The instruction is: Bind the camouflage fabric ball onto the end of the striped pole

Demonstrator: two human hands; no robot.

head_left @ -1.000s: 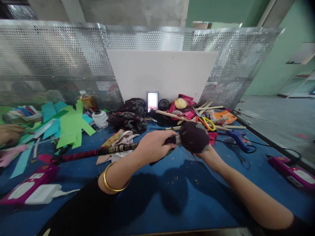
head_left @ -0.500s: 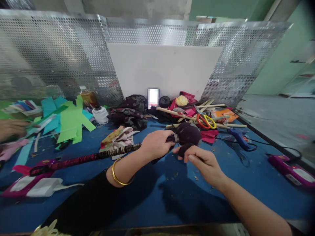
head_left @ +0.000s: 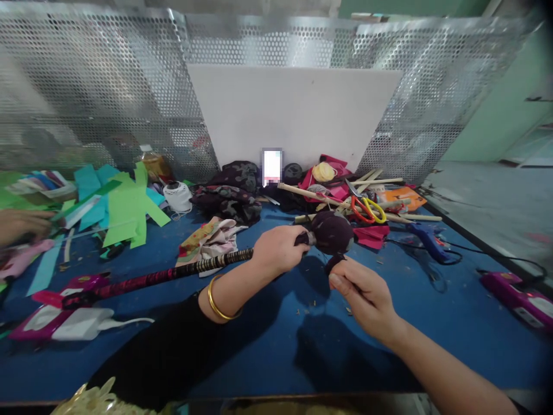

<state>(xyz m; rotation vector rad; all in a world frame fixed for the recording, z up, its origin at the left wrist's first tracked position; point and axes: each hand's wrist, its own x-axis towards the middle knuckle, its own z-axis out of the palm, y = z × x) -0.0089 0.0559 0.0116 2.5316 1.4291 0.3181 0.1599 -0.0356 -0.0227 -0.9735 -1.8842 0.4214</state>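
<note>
Head view: blue table (head_left: 259,351) filling the foreground, perforated metal screen (head_left: 86,86) running along behind, white board (head_left: 298,115) propped before it.
Wrapped stick (head_left: 142,282): up it sits, aslant above the table, banded red, black and cream, its left end over a purple power strip (head_left: 41,320) (touching or not, I can't tell).
Left hand (head_left: 276,249): clenched around the stick near its right end, knuckles up.
Right hand (head_left: 367,300): closed in a tight pinch, well clear of the left, just below and right of the ball (head_left: 332,232).
Ball: dark, patterned, at the stick's right end, just beyond the left fist; scissors (head_left: 367,210) lie behind it.
Dark cloth (head_left: 334,262): a small stub, poking from the right hand's pinch.
Gold bangle (head_left: 215,302): bright on the left wrist.
</note>
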